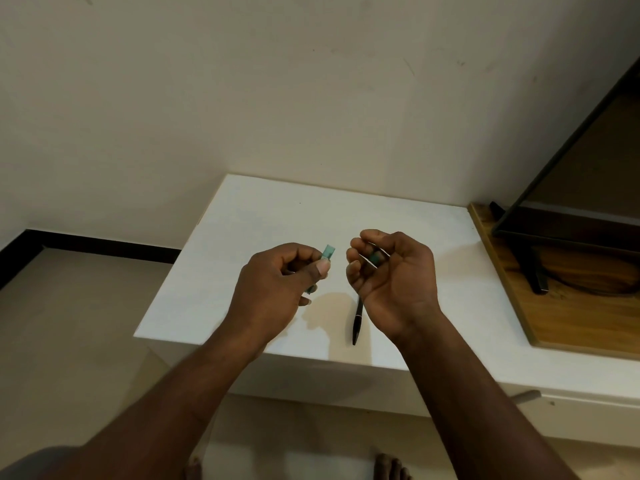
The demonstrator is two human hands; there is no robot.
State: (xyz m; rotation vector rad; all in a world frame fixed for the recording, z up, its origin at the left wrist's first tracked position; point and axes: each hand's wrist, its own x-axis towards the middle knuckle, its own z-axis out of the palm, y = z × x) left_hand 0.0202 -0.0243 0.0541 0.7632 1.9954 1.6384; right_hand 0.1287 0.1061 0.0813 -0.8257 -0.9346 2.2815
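My left hand [277, 282] grips a translucent teal pen barrel [327, 253]; its open end sticks out above my thumb and its lower tip shows below my fingers. My right hand [391, 271] is curled palm-up around a small dark teal piece [375, 258], mostly hidden by the fingers. The two hands hover a little apart above a white table [263, 216]. A black slim pen part [357, 322] lies on the table under my right wrist, pointing toward the front edge.
A wooden board [571, 323] adjoins the table on the right and carries a dark screen on a black stand [535, 271]. A cream wall rises behind. Tiled floor with a black skirting [104, 245] lies left. A bare foot [391, 467] shows below.
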